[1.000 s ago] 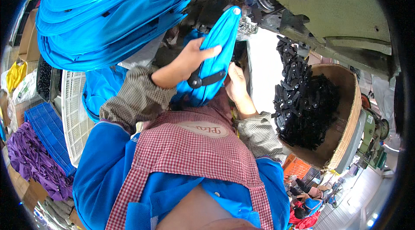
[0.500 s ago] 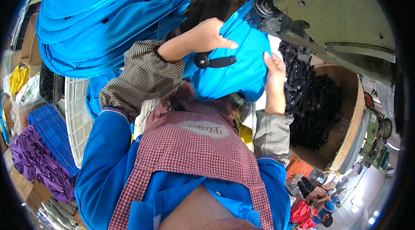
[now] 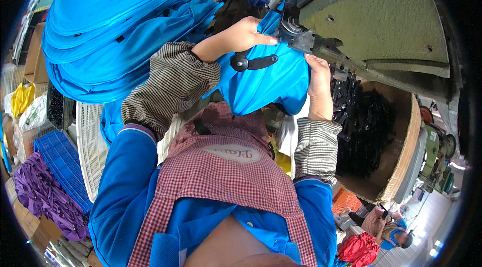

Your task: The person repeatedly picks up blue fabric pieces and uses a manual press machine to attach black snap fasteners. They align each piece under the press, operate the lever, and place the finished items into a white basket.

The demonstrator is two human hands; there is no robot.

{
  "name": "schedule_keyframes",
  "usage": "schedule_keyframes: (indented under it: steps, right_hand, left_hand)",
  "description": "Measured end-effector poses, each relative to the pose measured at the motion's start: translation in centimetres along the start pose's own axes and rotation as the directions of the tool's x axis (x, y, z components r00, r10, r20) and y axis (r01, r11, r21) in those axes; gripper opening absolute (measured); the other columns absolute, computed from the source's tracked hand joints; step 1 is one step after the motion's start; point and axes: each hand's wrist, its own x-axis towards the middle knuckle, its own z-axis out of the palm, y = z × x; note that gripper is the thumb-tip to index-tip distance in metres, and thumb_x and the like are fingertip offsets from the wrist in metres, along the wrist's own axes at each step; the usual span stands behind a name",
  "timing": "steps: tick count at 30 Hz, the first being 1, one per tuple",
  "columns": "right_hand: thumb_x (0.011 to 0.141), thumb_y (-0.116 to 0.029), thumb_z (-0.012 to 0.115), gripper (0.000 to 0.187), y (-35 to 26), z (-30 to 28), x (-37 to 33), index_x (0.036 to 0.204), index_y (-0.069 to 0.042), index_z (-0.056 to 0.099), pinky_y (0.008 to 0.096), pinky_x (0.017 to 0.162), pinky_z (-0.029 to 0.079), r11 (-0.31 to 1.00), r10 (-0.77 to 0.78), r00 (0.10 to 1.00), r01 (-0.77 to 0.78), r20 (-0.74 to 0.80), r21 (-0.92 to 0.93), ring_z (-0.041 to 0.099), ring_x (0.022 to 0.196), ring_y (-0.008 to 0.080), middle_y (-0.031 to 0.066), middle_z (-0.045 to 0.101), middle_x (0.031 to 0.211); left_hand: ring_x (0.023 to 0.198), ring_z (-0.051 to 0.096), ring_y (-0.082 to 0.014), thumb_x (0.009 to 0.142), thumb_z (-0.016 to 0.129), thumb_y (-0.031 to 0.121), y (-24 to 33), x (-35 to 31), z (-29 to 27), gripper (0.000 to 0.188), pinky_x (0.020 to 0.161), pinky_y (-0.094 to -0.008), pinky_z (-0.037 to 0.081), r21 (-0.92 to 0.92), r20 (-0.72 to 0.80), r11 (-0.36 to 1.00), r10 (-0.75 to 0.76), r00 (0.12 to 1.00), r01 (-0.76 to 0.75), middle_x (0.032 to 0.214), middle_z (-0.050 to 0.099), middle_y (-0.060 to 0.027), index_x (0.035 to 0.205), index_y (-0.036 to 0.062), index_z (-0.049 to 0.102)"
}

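A piece of bright blue fabric (image 3: pixel 266 86) hangs between my hands, its upper edge at the metal head of a green machine (image 3: pixel 381 21). My left hand (image 3: pixel 246 35) pinches the cloth at its upper left, thumb stretched along the edge. At the right edge, my right hand (image 3: pixel 319 73) grips the same cloth between thumb and fingers, close under the metal part. A black strap with a round button-like end (image 3: pixel 240 62) lies across the front of the fabric, below my left hand. What the machine head does to the cloth's edge is partly hidden.
Blue fabric pieces (image 3: pixel 120 26) are piled high at the left. A cardboard box (image 3: pixel 401 151) holds many black straps (image 3: pixel 364 131) at the right. Purple cloth (image 3: pixel 47 191) lies beside a blue crate (image 3: pixel 63 161). Another person (image 3: pixel 394 232) sits far off at lower right.
Both hands have brought the blue fabric's upper edge to the machine head. The machine appears lower and further left in view.
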Motion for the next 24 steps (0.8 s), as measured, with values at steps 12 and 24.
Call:
schedule_keyframes:
  steps: [12,24]
  right_hand:
    - [0.083,-0.015,0.057,0.016,1.0,1.5,-0.2,0.088,-0.001,0.063,0.0259,0.068,0.044,0.772,-0.318,0.948,0.253,-0.009,-0.583,0.055,0.071,0.0127,0.0066,0.064,0.084]
    - [0.083,-0.02,0.061,0.027,-1.4,8.4,-5.7,0.062,-0.005,0.055,0.0194,0.037,0.036,0.979,-0.054,0.998,0.055,0.011,-0.198,0.048,0.039,0.0074,0.0015,0.053,0.051]
  left_hand:
    - [0.082,0.059,-0.0132,0.077,0.065,0.013,-0.2,-0.8,1.6,0.024,0.078,-0.0281,0.045,-0.412,-0.083,0.851,-0.391,0.917,0.326,0.091,0.064,-0.0051,0.097,0.0001,0.062]
    - [0.066,0.061,-0.0149,0.076,0.061,0.013,-0.4,-3.4,4.5,0.014,0.064,-0.0263,0.047,-0.55,-0.359,0.822,-0.391,0.848,0.146,0.078,0.065,-0.0066,0.084,0.0024,0.065]
